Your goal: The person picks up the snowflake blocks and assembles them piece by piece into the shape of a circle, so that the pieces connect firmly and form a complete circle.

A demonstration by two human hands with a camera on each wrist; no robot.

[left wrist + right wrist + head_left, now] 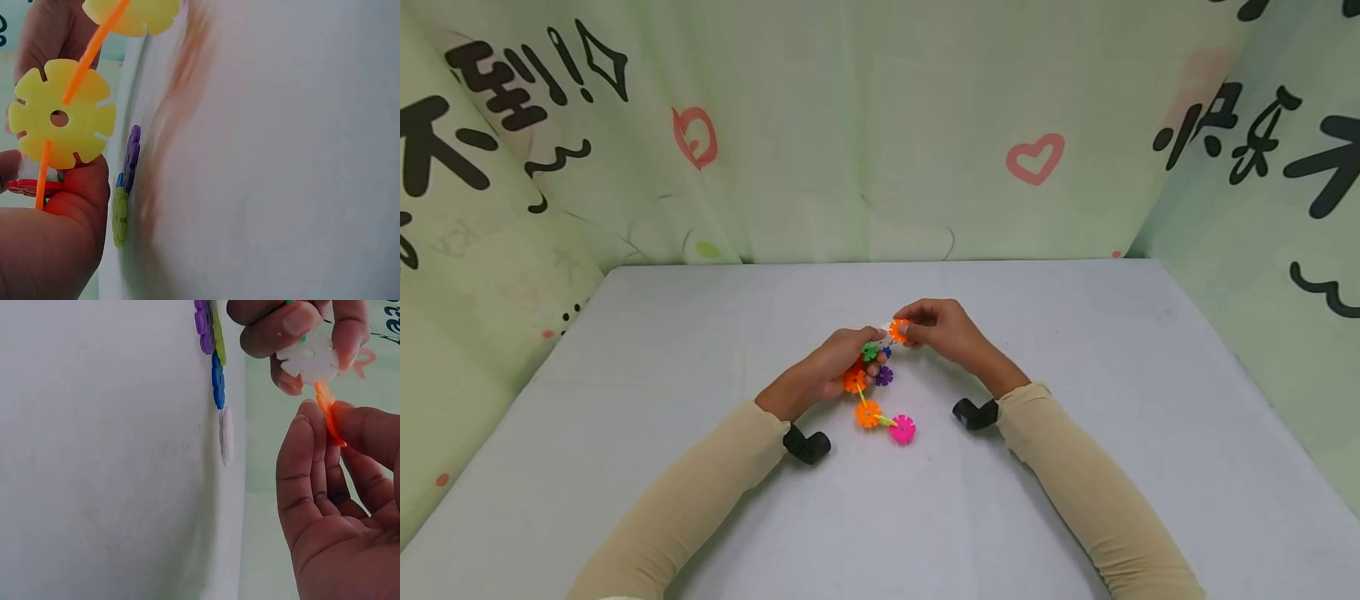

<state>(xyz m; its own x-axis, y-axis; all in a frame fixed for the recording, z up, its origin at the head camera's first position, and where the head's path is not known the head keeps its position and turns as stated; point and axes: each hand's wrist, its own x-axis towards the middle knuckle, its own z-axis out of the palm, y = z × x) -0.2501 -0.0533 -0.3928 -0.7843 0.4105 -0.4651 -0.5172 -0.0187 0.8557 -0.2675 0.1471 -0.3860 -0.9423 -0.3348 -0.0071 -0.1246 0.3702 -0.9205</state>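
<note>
Near the table's middle, my left hand grips a chain of slotted flower-shaped plastic discs. A green disc shows at its thumb, and a red disc lies in its grasp. Its fingers pinch a white disc. From the hand hang orange discs joined by yellow discs, with a pink disc at the end. My right hand pinches another orange disc between thumb and fingers; its edge meets the white disc. Whether their slots interlock I cannot tell.
Beyond the left hand, a purple disc, a blue disc, a yellow-green disc and a second white disc lie on the white tabletop. Printed curtains stand behind and at both sides.
</note>
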